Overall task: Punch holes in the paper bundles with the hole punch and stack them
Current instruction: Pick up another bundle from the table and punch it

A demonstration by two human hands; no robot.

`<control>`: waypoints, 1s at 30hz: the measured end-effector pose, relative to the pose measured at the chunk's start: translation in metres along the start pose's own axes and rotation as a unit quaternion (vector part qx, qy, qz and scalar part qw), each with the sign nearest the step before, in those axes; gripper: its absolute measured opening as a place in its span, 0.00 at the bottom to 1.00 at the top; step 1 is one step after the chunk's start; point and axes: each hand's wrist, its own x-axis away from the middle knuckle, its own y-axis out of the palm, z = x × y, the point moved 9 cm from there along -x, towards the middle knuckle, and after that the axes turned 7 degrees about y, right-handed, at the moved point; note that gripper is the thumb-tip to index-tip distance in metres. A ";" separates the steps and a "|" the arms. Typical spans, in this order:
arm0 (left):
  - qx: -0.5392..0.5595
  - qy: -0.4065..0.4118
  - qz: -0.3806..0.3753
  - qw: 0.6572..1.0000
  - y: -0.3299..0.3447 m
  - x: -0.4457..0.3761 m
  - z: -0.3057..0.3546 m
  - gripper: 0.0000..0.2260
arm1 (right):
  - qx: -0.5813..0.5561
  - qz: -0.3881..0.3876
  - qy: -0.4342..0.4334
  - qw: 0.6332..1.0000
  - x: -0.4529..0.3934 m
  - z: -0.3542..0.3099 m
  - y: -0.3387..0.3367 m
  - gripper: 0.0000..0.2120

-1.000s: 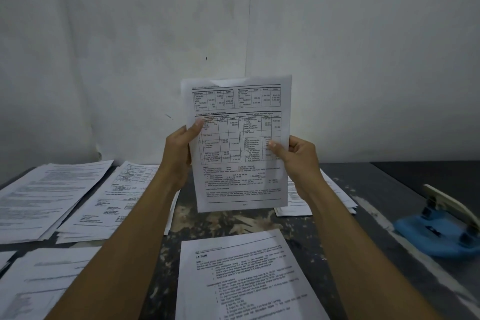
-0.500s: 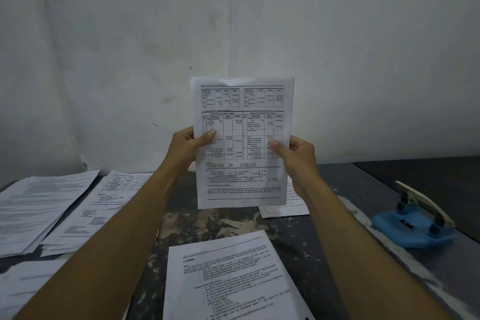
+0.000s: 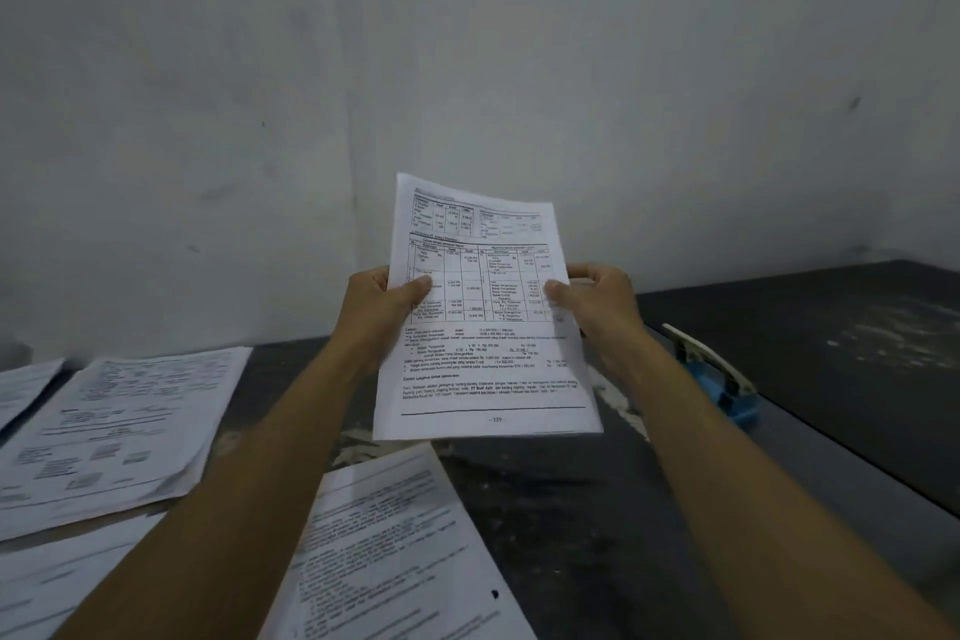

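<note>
Paper bundle (image 3: 483,327) is light and floppy; your left hand (image 3: 376,307) and right hand (image 3: 597,307) pinch its side edges, so it sags below your grip.

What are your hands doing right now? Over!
Left hand and right hand both grip the paper bundle, upright above the table. Hole punch waiting at right. Nothing between.

held bundle (image 3: 488,327): matt white printed paper | hole punch (image 3: 727,392), right of bundle: glossy blue plastic base | table (image 3: 597,509): dark, scuffed, rough
</note>
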 end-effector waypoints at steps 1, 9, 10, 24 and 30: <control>-0.001 -0.009 -0.004 1.000 0.010 0.002 -0.004 0.06 | 0.035 0.043 -0.009 0.998 -0.006 0.001 -0.018 0.12; 0.000 -0.092 -0.040 0.995 0.090 0.023 -0.056 0.06 | 0.196 0.215 -0.128 0.948 -0.009 -0.020 -0.122 0.11; -0.003 -0.096 -0.043 0.994 0.099 0.025 -0.062 0.05 | 0.202 0.223 -0.120 0.946 -0.013 -0.017 -0.132 0.11; -0.009 -0.162 -0.008 0.987 0.173 0.044 -0.121 0.08 | 0.246 0.030 0.037 0.968 -0.064 0.077 -0.151 0.11; -0.026 -0.173 0.007 0.985 0.191 0.046 -0.132 0.12 | 0.368 -0.052 0.065 0.926 -0.068 0.086 -0.136 0.18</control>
